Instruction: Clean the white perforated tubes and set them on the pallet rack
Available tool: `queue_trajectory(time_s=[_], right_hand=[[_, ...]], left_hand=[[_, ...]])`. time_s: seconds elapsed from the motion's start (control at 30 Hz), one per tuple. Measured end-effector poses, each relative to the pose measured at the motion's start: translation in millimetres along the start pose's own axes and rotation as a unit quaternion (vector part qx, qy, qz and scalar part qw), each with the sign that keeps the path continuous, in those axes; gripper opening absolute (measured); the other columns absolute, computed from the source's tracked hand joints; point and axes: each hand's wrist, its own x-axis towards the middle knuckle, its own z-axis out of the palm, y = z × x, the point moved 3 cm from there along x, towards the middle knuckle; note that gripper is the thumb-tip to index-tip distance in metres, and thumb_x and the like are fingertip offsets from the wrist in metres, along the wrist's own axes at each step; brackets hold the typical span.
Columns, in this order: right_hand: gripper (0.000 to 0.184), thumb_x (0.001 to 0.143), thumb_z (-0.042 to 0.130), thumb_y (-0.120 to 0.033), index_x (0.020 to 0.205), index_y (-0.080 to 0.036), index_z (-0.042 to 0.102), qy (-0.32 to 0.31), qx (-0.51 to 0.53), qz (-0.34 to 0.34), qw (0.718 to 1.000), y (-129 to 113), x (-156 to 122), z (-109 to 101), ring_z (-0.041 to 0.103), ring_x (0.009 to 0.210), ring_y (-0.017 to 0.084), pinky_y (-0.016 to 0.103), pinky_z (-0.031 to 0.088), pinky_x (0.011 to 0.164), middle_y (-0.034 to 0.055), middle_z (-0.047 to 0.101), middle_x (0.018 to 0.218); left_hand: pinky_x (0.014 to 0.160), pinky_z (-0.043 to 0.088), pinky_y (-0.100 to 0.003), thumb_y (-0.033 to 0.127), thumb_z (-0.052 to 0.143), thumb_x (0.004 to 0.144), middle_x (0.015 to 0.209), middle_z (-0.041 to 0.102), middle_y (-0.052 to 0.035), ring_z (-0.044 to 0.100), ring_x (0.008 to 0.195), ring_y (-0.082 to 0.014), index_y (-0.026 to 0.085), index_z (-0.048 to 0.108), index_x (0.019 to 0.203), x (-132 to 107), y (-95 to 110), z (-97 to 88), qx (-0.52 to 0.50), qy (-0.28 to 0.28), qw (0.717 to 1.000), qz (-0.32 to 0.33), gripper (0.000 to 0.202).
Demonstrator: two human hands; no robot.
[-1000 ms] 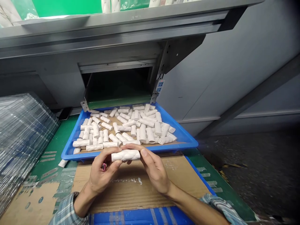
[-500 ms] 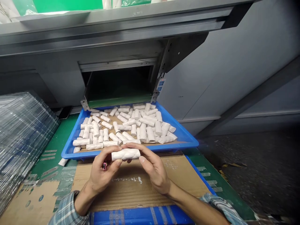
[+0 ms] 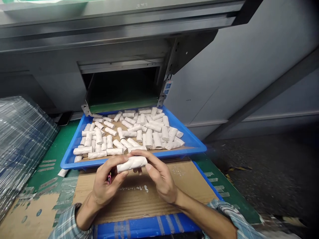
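Both my hands hold one white tube point(image 3: 132, 163) crosswise above a cardboard sheet point(image 3: 139, 196). My left hand point(image 3: 106, 184) grips its left end with thumb and fingers, and a small pink object point(image 3: 109, 179) sits tucked in that hand. My right hand point(image 3: 159, 177) pinches the tube's right end. Just beyond my hands a blue tray point(image 3: 68, 159) holds several similar white tubes point(image 3: 129, 134) lying on a brown liner.
A grey machine with a dark opening point(image 3: 122, 88) stands behind the tray. A stack of clear plastic sheets point(image 3: 22, 139) lies at the left on the green bench. A second blue tray's edge point(image 3: 147, 225) shows under the cardboard. At right is dark floor.
The view has shifted slightly left and down. The tube has tilted a little, its right end higher, and both hands stay closed on it.
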Motion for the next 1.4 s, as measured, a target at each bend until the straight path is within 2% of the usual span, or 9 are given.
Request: queue_trajectory(time_s=[0.37,0.6,0.77,0.87,0.97,1.23,1.4], right_hand=[[0.040,0.108,0.052,-0.048,0.136,-0.024,0.069,0.011,-0.012,0.013,1.000,0.0,-2.0,0.8,0.068,0.088,0.021,0.034,0.061,0.082,0.0093,0.074,0.126],[0.037,0.108,0.051,-0.045,0.132,-0.024,0.069,0.006,-0.013,0.002,1.000,-2.7,-0.5,1.1,0.068,0.094,0.022,0.034,0.061,0.082,0.0095,0.073,0.125],[0.032,0.106,0.051,-0.033,0.130,-0.024,0.071,0.010,0.007,-0.014,1.000,-3.3,-0.3,1.1,0.065,0.089,0.019,0.030,0.058,0.079,0.0081,0.073,0.123],[0.034,0.104,0.050,-0.023,0.129,-0.025,0.072,0.014,0.021,-0.007,1.000,-2.4,-1.7,1.2,0.061,0.079,0.016,0.029,0.057,0.075,0.0064,0.074,0.122],[0.036,0.104,0.049,-0.022,0.132,-0.025,0.071,0.007,0.024,0.002,1.000,-3.2,-2.8,1.5,0.062,0.080,0.016,0.030,0.057,0.077,0.0069,0.073,0.126],[0.035,0.108,0.055,-0.041,0.138,-0.028,0.068,-0.006,0.037,-0.013,0.999,-5.0,-1.7,2.0,0.064,0.092,0.020,0.031,0.056,0.079,0.0074,0.073,0.128],[0.031,0.109,0.056,-0.041,0.133,-0.030,0.072,-0.003,0.040,-0.020,0.999,-4.9,-0.4,1.2,0.064,0.092,0.019,0.030,0.054,0.079,0.0060,0.072,0.124]], left_hand=[[0.058,0.054,-0.021,0.022,0.072,0.100,0.105,0.080,-0.0068,0.070,0.070,-0.0147,0.024,0.071,0.125,2.6,4.3,-0.5,0.032,0.010,0.999,0.012,0.025],[0.056,0.052,-0.021,0.024,0.072,0.100,0.103,0.079,-0.0055,0.066,0.065,-0.0127,0.025,0.072,0.125,1.0,3.4,-0.9,0.027,0.010,1.000,0.009,0.025],[0.059,0.053,-0.019,0.026,0.074,0.100,0.103,0.079,-0.0036,0.069,0.070,-0.0129,0.026,0.071,0.127,-0.2,0.7,-1.5,0.019,0.005,1.000,0.003,0.027],[0.075,0.060,-0.021,0.030,0.075,0.100,0.106,0.080,-0.0040,0.076,0.088,-0.0167,0.026,0.073,0.122,0.3,0.9,-1.8,0.014,0.020,1.000,-0.015,0.023],[0.086,0.061,-0.024,0.031,0.075,0.100,0.109,0.080,-0.0044,0.078,0.099,-0.0187,0.025,0.073,0.121,0.6,0.9,-1.7,0.004,0.030,0.999,-0.025,0.022],[0.089,0.061,-0.021,0.029,0.075,0.100,0.113,0.080,-0.0032,0.078,0.102,-0.0162,0.026,0.072,0.125,1.0,1.1,-0.8,0.002,0.022,1.000,-0.013,0.025],[0.074,0.059,-0.017,0.029,0.075,0.101,0.108,0.080,-0.0027,0.077,0.088,-0.0131,0.025,0.071,0.124,0.2,1.3,-1.2,0.025,0.015,1.000,-0.003,0.024]])
